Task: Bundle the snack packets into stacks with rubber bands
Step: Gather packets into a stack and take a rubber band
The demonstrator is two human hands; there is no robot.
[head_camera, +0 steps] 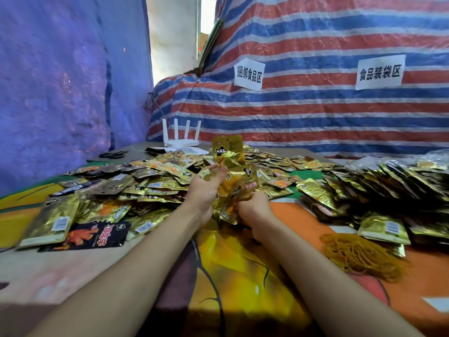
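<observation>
— Gathering a stack, is it?
— Yes. The right hand (255, 210) grips a handful of packets (234, 190) from below, held up between the loose pile (145, 181) and the bundles (388, 190). The left hand (206, 190) lies against them; pinching or steadying, I cannot tell.
— Next?
— Probably squaring them, then reaching for the rubber bands (359, 256).

Ahead of me, two white paper signs are stuck on the striped tarp (315, 113): the left sign (249, 74) reads 捆绑食品区 and the right sign (379, 72) reads 食品装袋区. The gold snack packets (150, 181) carry black labels with Chinese characters and barcodes on their backs. I cannot read these, nor the big lettering on the black packet (97, 235).
</observation>
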